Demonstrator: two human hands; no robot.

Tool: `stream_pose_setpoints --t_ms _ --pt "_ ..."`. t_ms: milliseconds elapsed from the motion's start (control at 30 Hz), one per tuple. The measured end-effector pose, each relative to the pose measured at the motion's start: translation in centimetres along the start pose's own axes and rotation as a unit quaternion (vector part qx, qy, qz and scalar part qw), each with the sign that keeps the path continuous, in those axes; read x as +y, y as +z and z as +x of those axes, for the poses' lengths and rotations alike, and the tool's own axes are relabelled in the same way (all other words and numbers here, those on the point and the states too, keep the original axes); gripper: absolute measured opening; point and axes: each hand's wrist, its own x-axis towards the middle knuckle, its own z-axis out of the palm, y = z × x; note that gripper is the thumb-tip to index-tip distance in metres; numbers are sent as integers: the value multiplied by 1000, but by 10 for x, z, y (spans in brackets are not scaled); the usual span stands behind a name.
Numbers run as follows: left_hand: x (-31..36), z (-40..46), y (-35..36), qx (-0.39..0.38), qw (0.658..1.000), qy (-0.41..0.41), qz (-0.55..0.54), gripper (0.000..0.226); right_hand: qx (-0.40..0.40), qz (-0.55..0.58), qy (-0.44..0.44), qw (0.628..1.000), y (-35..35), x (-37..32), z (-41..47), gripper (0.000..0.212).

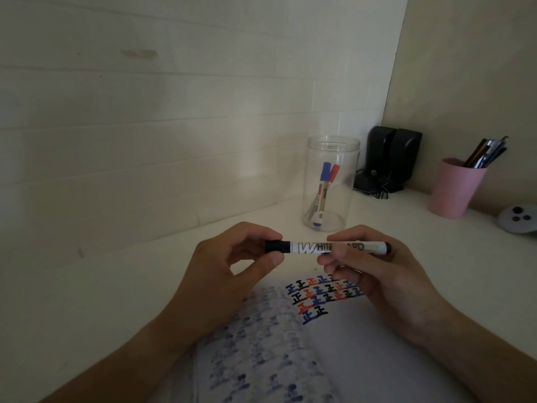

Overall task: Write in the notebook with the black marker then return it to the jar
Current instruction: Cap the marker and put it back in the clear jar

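Presently: both hands hold black marker level | left hand pinches cap, right hand clamps barrel | notebook bears marks | return to jar pending.

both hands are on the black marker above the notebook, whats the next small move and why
Probably pull the cap off. The black marker is held level over the notebook, the left hand pinching its black cap and the right hand gripping the barrel. The cap looks seated, so no writing can start. The jar can wait.
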Motion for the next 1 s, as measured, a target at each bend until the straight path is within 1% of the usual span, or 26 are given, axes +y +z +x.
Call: stream_pose_setpoints --t_ms 133,200,267,300,333,400,433,467,500,567,600,667,700,767,833,1000 --pt "4 2 1 15 989 -55 -139 23 -27 -89 -1 996 1 -1 -2 18" --pt "5 2 1 16 985 -63 -157 23 -50 -121 1 991 1 1 -2 19" --pt "5 1 0 6 988 -59 -145 23 -57 -198 -23 978 1 2 -3 17" --pt "4 1 -1 -1 989 -58 -137 23 -53 -268 -51 961 0 2 -3 15" --pt "4 0 -1 -10 991 -55 -124 23 -48 -354 -87 930 -2 2 -5 15" --pt "2 -2 0 -25 995 -48 -84 21 -48 -515 -172 838 -3 1 -9 20" --pt "2 -3 0 -30 996 -45 -70 20 -54 -574 -208 790 -1 0 -10 23" --pt "3 -3 3 -39 997 -40 -62 19 -58 -614 -227 754 0 -2 -13 26" --pt "4 -3 6 -48 997 -30 -55 19 -65 -635 -234 734 2 -2 -15 27" --pt "6 -5 9 -62 998 6 -29 19 -73 -649 -226 723 10 1 -18 36" --pt "6 -6 9 -70 997 25 -11 18 -63 -654 -215 723 14 2 -18 46" --pt "6 -8 11 -92 995 46 12 16 -18 -675 -189 713 19 4 -19 70" --pt "6 -9 12 -104 993 50 20 18 6 -682 -185 707 21 5 -20 78" --pt "4 -10 14 -126 989 57 45 23 48 -690 -192 697 23 9 -21 86" --pt "3 -10 16 -135 986 66 65 28 72 -698 -188 687 25 10 -21 88" --pt "5 -8 12 -120 984 89 101 32 89 -730 -156 660 25 6 -22 73"
